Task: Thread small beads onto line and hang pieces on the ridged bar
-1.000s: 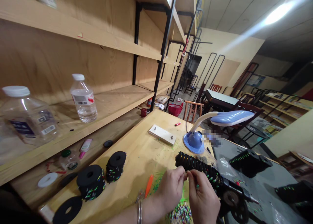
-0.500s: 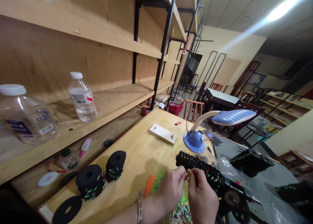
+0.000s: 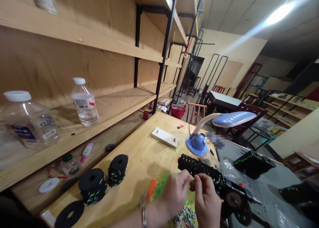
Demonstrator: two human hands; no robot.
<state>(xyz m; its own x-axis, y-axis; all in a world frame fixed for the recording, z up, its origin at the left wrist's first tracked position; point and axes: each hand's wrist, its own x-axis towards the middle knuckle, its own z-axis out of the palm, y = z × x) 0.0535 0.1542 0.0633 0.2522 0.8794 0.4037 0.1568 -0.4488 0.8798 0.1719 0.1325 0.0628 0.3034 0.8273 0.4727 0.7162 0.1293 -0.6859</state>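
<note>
While the left hand (image 3: 177, 189) and right hand (image 3: 208, 196) pinch, contents indiscernible, a ridged black cylinder (image 3: 200, 167) slants beyond multicoloured bits (image 3: 186, 217).

No word, brand or number can be read with certainty. On the large clear bottle (image 3: 32, 113) there is a dark blue label (image 3: 23, 133) with pale marks, and beside it a square code (image 3: 43, 123) and a barcode (image 3: 49, 133), all too small for reading. The smaller bottle (image 3: 86, 118) carries a white and red label (image 3: 81, 102) with its own barcode, also not readable.
</note>
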